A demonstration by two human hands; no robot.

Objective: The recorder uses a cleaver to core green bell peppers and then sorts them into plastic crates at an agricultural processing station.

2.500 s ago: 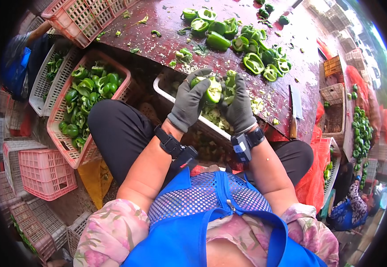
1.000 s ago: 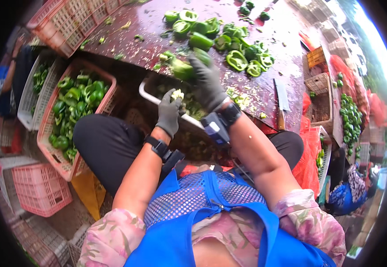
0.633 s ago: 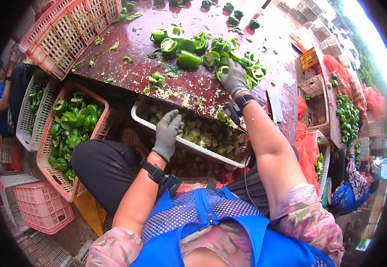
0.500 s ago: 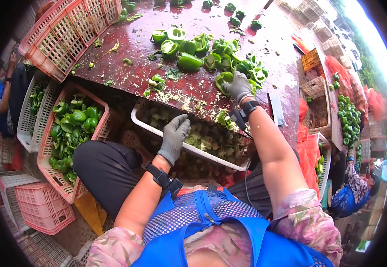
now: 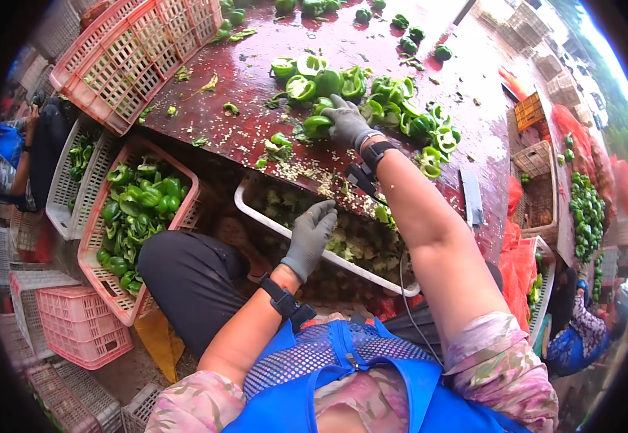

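Note:
My right hand point(image 5: 350, 124), in a grey glove, reaches over the red table point(image 5: 213, 130) and has its fingers on a green bell pepper point(image 5: 317, 128) at the near left of a pile. Part of that pepper is hidden by the fingers. Cut pepper halves point(image 5: 301, 88) with pale insides lie behind and to the right. My left hand point(image 5: 310, 238), also gloved, hovers before the table's front edge, fingers loosely apart and holding nothing. Below it, a white crate point(image 5: 285, 232) holds pale pepper cores and scraps. A flat metal blade point(image 5: 471, 196) rests on the table at right.
A pink crate point(image 5: 86, 263) full of green peppers stands left of my knee, beside a white crate point(image 5: 61, 206). A tilted pink crate point(image 5: 137, 61) sits on the table's left corner. Red netting point(image 5: 514, 270) hangs at right. Other people work at far left and right.
My right hand has left a cut pepper half at the pile's right and moved left onto another pepper. That half now lies farther right. The whole view has shifted slightly.

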